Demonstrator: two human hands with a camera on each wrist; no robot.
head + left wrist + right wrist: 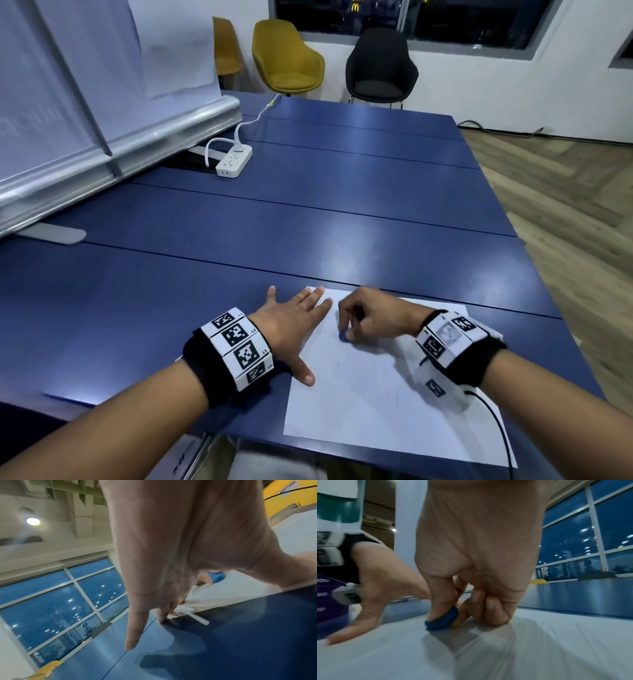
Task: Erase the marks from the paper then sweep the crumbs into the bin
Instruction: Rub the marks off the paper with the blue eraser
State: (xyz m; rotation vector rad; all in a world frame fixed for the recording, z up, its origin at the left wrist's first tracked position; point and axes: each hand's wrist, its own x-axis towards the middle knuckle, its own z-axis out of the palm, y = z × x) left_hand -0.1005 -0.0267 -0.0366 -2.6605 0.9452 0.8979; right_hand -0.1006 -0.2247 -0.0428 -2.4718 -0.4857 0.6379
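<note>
A white sheet of paper [370,404] lies on the blue table [308,212] near its front edge, with faint grey marks near its middle. My right hand [370,317] pinches a small blue eraser [343,336] between thumb and fingers and presses it on the paper's upper part; the eraser [442,620] touches the sheet [539,649] in the right wrist view. My left hand [294,325] lies flat with spread, straight fingers on the paper's left edge and the table, thumb [305,371] on the sheet. In the left wrist view the eraser [217,576] shows past the left hand [171,547]. No bin is in view.
A white power strip [234,161] with its cable sits on the table at the back left, next to a tilted whiteboard [85,96]. Yellow chairs [286,58] and a black chair [380,66] stand beyond the table's far end. Wooden floor [565,212] runs along the right.
</note>
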